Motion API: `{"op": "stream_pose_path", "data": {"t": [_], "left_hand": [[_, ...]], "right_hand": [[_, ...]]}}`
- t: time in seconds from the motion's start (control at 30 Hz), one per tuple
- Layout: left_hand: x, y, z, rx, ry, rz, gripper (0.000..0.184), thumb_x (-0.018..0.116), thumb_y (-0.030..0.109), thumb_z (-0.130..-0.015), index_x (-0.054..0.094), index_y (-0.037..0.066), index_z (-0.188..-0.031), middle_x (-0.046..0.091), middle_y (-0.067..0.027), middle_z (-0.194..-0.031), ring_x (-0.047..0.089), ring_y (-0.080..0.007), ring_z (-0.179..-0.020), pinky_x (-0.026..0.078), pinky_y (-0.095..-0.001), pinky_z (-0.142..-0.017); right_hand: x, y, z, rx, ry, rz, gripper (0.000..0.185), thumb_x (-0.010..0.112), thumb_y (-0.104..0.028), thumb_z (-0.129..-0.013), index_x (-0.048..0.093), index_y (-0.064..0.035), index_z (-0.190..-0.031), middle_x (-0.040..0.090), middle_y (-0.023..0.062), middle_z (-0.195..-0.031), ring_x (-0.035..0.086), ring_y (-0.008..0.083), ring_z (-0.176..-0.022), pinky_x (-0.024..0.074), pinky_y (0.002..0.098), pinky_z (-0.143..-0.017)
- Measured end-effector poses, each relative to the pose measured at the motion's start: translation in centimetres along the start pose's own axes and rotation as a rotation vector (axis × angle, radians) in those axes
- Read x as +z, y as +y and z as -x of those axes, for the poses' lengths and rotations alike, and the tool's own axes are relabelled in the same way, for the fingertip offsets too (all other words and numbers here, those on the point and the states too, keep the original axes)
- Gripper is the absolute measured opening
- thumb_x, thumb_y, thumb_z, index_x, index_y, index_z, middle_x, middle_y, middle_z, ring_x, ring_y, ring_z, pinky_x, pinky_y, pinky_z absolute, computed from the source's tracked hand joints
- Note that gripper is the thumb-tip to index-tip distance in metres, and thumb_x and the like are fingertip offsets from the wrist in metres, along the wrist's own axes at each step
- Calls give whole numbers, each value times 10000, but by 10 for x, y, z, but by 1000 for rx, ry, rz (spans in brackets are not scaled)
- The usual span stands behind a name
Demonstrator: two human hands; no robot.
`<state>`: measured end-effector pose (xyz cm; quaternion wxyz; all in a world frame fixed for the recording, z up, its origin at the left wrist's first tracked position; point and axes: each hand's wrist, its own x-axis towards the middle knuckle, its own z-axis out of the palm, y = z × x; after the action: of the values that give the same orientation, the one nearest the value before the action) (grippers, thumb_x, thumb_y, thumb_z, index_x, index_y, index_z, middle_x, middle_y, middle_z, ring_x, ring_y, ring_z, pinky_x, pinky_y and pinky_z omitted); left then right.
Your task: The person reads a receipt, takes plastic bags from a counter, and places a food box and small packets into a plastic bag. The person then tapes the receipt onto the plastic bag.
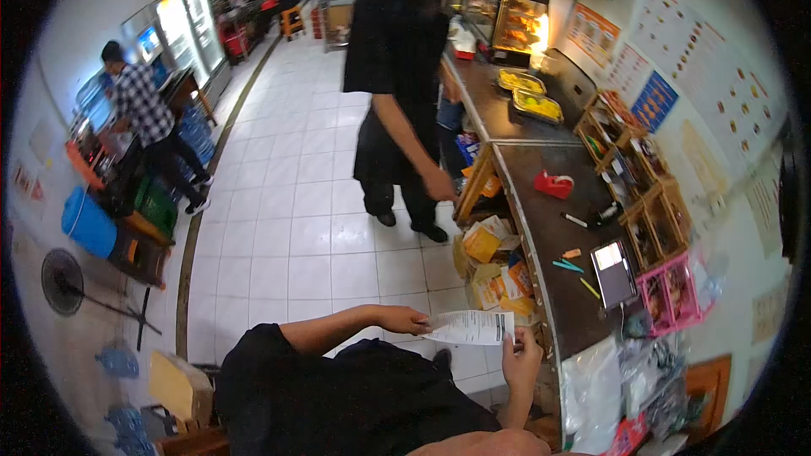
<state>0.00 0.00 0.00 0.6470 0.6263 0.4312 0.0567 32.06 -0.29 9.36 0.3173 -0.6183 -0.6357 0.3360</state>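
A printed paper receipt [469, 328] is stretched between my two hands in front of my body. My left hand [404, 319] pinches its left end. At the opposite end, the fingers of my right hand [522, 353] are closed on the paper's lower right edge. The receipt's print is too small to read. Just right of my right hand runs the front edge of a dark counter [541, 228].
A person in black [397, 76] stands ahead beside the counter. On it are a red tape dispenser [553, 184], a tablet [613, 273], pens and plastic bags [591, 393]. Packets [498, 270] fill the space below. Another person [148, 93] works at far left, near a fan [63, 281].
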Motion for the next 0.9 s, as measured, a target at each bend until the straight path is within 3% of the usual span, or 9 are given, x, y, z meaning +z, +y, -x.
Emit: {"op": "stream_pose_path", "data": {"t": [0.07,0.1,0.23,0.43,0.5,0.57,0.67,0.8,0.9], "left_hand": [[23,22,-6,-24,41,-109,581,588,537,-980,595,48,-1294,668,-179,-1174,606,-259,-1068,465,-404,-975],[-12,1,24,-135,73,-157,581,588,537,-980,595,48,-1294,668,-179,-1174,606,-259,-1068,465,-404,-975],[12,43,-40,68,65,36,530,656,475,-964,607,33,-1252,689,-96,-1093,616,-195,-1014,483,-379,-941],[9,47,-68,83,224,241,447,726,394,-932,640,34,-1182,695,-59,-1039,625,-156,-957,527,-321,-804],[6,41,-57,-54,293,288,447,740,376,-923,644,26,-1184,704,-49,-1034,627,-154,-963,521,-318,-845],[14,17,-51,-12,405,332,410,739,338,-929,663,14,-1168,711,-40,-1017,629,-141,-967,508,-320,-882],[22,-17,-29,100,521,426,326,724,255,-938,676,-4,-1129,727,-58,-1008,656,-148,-953,507,-314,-883],[-8,-26,20,45,714,735,273,719,212,-944,687,10,-1126,732,-46,-1036,649,-131,-960,499,-300,-905],[-58,-45,60,-8,825,837,272,718,201,-943,686,5,-1129,732,-40,-1009,649,-127,-957,501,-295,-906]], "right_hand": [[-18,10,-17,-122,-49,51,143,696,-124,-903,664,-16,-992,705,186,-886,699,282,-798,515,401,-741],[37,17,-37,-126,-76,-71,143,696,-124,-903,664,-16,-992,705,186,-886,699,282,-798,515,401,-741],[-40,37,-102,-281,-121,67,125,685,-89,-896,673,-4,-986,697,179,-856,698,303,-757,526,398,-698],[-38,0,-165,-472,-240,-198,98,659,11,-880,704,6,-967,695,147,-837,699,245,-763,539,329,-720],[-9,-3,-190,-471,-340,-273,121,647,28,-871,719,-8,-961,713,144,-858,697,234,-762,538,316,-713],[27,-32,-215,-793,-378,-273,138,642,40,-856,728,-14,-950,723,141,-868,686,239,-742,537,328,-701],[80,-77,-235,-926,-546,-256,154,645,40,-843,739,-26,-946,731,133,-877,681,254,-736,535,344,-695],[157,-140,-258,-991,-694,-262,153,630,38,-874,745,-30,-949,729,122,-866,682,265,-740,530,352,-692],[221,-193,-274,-1031,-664,-392,121,628,56,-874,733,14,-917,707,130,-809,657,243,-710,501,324,-661]]}}
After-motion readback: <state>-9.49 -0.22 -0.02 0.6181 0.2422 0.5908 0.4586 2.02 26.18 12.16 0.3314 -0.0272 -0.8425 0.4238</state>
